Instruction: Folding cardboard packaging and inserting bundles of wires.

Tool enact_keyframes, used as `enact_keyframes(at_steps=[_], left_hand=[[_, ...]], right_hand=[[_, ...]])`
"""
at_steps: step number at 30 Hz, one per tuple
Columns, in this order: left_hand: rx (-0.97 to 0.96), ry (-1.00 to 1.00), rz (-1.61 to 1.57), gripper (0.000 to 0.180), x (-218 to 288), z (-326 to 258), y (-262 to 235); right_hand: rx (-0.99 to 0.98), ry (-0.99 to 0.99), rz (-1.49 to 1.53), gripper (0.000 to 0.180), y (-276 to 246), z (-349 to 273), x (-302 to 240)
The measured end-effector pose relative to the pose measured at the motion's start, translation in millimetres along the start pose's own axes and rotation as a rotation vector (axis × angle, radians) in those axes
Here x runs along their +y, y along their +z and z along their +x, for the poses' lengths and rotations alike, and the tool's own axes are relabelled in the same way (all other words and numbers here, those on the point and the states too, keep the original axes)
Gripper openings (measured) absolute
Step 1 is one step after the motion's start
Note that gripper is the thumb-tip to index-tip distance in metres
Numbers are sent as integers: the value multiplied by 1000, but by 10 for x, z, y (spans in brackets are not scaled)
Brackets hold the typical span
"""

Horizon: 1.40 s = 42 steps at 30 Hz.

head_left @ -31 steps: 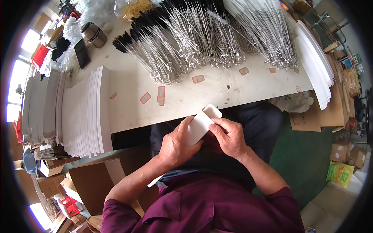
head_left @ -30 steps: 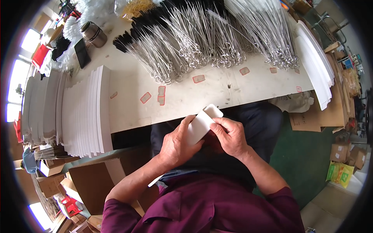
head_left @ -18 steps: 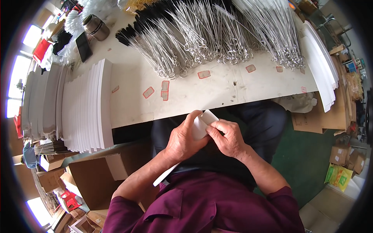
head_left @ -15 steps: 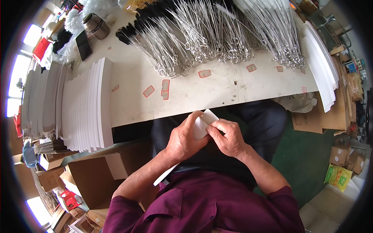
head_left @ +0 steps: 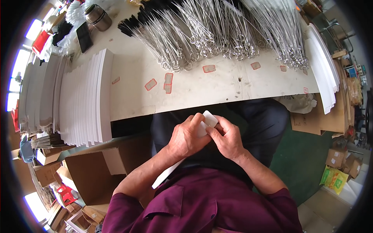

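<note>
pale worktable (head_left: 202,87) dotted with small red-edged labels (head_left: 168,78). heaped along its far side, long wire brushes with ring ends (head_left: 217,35). stacked at its left, rows of flat white card sleeves (head_left: 83,103); more white sheets (head_left: 321,66) at its right end. far left corner: metal flask (head_left: 97,16), dark phone (head_left: 84,36). below left, open cardboard box (head_left: 93,171).

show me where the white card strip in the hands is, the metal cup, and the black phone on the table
white card strip (head_left: 210,118), head view, on its rounded top end above the fingers.
metal cup (head_left: 97,17), head view, on its side wall.
black phone (head_left: 84,36), head view, middle of its screen.
</note>
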<state>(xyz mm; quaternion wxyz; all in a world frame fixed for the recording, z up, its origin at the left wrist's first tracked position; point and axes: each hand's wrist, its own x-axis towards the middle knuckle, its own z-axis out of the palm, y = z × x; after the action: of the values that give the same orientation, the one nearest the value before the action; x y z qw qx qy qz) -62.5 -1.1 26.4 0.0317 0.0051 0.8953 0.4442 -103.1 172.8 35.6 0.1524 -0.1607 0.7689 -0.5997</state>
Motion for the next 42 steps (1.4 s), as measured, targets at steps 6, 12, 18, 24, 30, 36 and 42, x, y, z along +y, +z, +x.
enact_keyframes(at_steps=[6,12,18,24,30,36,42], left_hand=[[63,-96,-87,56,-19,-70,94],[81,-99,5,78,36,-103,108],[51,-126,65,82,-21,-129,129],[85,-163,63,71,22,-167,133],[61,-60,123,48,-91,-241,154],[96,-14,130,46,-111,-240,179],[114,21,127,47,-96,-225,174]], right_hand=[[-18,-326,-455,25,7,19,-14],[-85,96,-57,22,30,24,54],[-17,167,74,16,169,57,70],[-48,283,144,15,95,124,167],[-79,376,276,23,-2,165,207],[-42,424,277,24,-8,169,193],[76,154,66,26,99,120,259]])
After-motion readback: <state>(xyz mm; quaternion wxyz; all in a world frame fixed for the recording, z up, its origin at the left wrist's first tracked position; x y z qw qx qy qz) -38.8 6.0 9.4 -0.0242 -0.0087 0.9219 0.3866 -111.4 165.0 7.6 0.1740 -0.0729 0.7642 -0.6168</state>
